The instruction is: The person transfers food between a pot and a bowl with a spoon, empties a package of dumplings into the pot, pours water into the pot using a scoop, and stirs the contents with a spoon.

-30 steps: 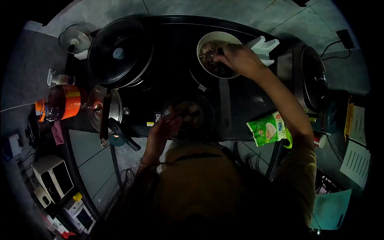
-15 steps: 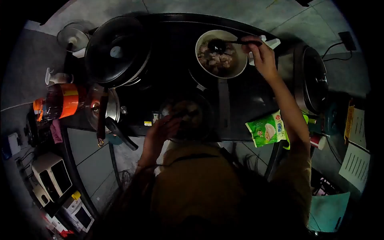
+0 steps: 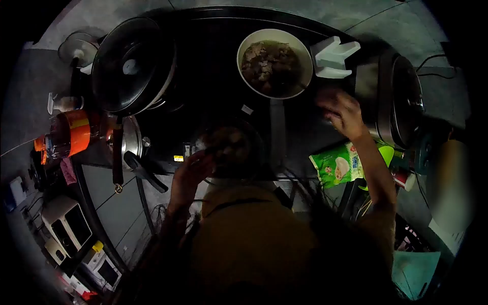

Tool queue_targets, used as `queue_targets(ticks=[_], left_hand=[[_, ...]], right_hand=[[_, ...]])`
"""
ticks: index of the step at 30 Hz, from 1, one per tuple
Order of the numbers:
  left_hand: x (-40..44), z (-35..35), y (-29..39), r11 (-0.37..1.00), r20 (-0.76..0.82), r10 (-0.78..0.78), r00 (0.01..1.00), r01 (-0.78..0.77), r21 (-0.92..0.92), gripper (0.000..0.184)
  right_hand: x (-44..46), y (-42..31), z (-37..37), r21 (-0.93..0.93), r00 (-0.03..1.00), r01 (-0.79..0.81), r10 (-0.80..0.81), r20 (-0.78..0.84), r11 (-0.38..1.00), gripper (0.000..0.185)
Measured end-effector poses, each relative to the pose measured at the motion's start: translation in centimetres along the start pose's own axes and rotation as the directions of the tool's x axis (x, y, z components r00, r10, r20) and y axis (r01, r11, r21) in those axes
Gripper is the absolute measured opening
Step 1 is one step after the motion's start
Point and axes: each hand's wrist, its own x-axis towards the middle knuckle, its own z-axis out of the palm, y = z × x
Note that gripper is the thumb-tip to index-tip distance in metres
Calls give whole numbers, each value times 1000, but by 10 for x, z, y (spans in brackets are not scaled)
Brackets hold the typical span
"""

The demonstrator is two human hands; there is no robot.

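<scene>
The left hand is beside a bowl at the counter's front edge, the right hand near a pot, both grips unclear.

Right hand: motion-blurred; whether it holds anything cannot be told.
Left hand: fingertips lost in shadow, grip unclear.
Brown lumps: too dim to identify.
Green packet: partly hidden by the right forearm.
Tan shape: smeared beyond naming.
</scene>
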Motion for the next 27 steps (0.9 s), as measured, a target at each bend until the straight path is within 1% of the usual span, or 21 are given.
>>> queue_targets(ticks=[1,2,4,7,8,10,11,13,14,15,16,17,18,19,20,21,23,25,27], left_hand=[[1,1,1,1000,-4,-2,1000,2,-20,53],[1,4,3,1000,-7,-2,1000,2,-19,53],[-1,13,9,999,-24,8,1000,-7,36,54],[-2,18,9,997,0,45,999,-45,61,54],[-2,17,8,997,-2,47,999,-47,60,54],[-2,13,4,998,9,53,999,-53,21,55],[-2,11,2,998,6,55,998,-55,21,55],[-1,8,-1,997,54,62,997,-59,-51,56],[-2,9,-1,997,49,64,997,-61,-54,56],[-3,11,-1,997,45,69,997,-67,-36,56],[-4,12,-1,997,44,76,996,-75,-17,56],[-4,12,-2,997,42,78,996,-77,-19,56],[-5,11,-3,997,43,77,996,-76,-20,57],[-6,11,-3,997,45,78,996,-77,-19,57],[-6,12,-3,996,43,82,996,-82,-19,57],[-7,13,-2,997,31,77,997,-76,-34,58],[-8,18,-1,996,18,77,997,-76,-47,58],[-12,23,1,997,-25,74,997,-74,-1,57],[-13,23,0,997,-20,75,997,-76,-12,57]], right_hand=[[0,-3,1,-60,994,107,-105,33,992,30],[-3,-4,1,-57,994,108,-106,32,993,30],[-10,-8,1,-330,969,245,-217,119,912,35],[-21,-10,10,-379,962,265,-215,170,887,37],[-23,-14,13,-378,961,267,-217,170,887,37],[-26,-18,18,-357,933,328,-241,265,875,34],[-30,-14,19,-355,933,330,-245,264,875,34],[-38,4,15,-320,969,203,-144,198,925,28],[-36,9,12,-316,969,207,-148,200,926,28],[-33,13,7,-79,989,-114,121,89,990,25],[-30,19,4,186,915,-403,401,50,896,23],[-28,28,7,187,916,-401,398,52,897,23],[-27,40,13,416,881,-419,472,-28,807,23],[-25,50,19,624,828,-388,554,-87,678,25],[-20,55,21,717,777,-382,622,-92,583,30],[-17,59,22,719,780,-378,619,-93,584,30],[-12,64,22,721,683,-478,728,-53,501,35],[-9,67,23,719,684,-473,727,-64,509,36],[-7,69,23,718,682,-470,727,-74,514,38]])
